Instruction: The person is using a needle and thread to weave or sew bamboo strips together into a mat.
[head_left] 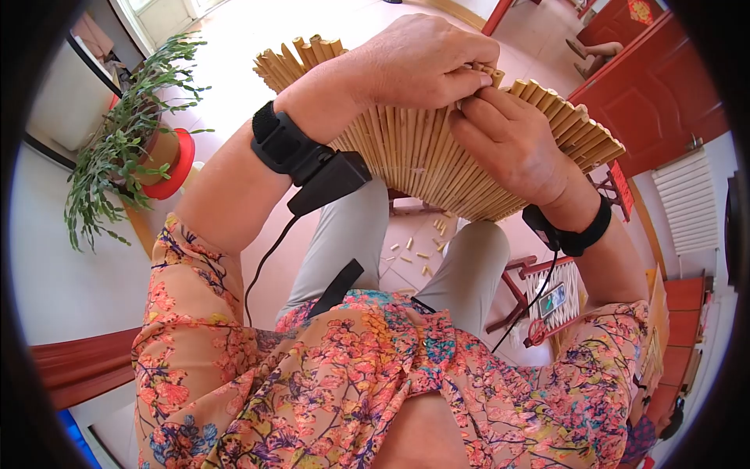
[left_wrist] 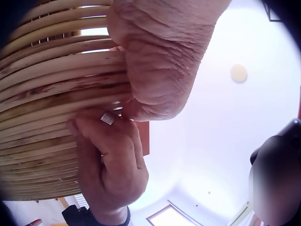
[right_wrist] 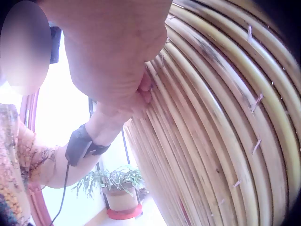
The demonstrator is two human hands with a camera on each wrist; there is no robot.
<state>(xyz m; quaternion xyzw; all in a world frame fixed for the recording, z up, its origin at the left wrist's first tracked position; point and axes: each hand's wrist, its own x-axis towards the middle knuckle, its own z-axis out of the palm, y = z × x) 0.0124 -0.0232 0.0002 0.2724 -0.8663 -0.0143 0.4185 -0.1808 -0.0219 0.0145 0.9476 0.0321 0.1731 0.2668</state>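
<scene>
A mat of thin tan stalks, laid side by side, fans out over the knees. My left hand reaches over its far edge, with thumb and fingers curled and pinching at the stalk ends. Close against it, my right hand has its fingers bent at the same spot on that edge. A ring shows on the right hand in the left wrist view. Short thread ends stick out between the stalks in the right wrist view. What the fingertips pinch besides the stalks is hidden.
Short cut stalk pieces lie on the tiled floor below the mat. A potted plant stands at the left on a red saucer. A folding stool with a phone on it is at the right, near a red door.
</scene>
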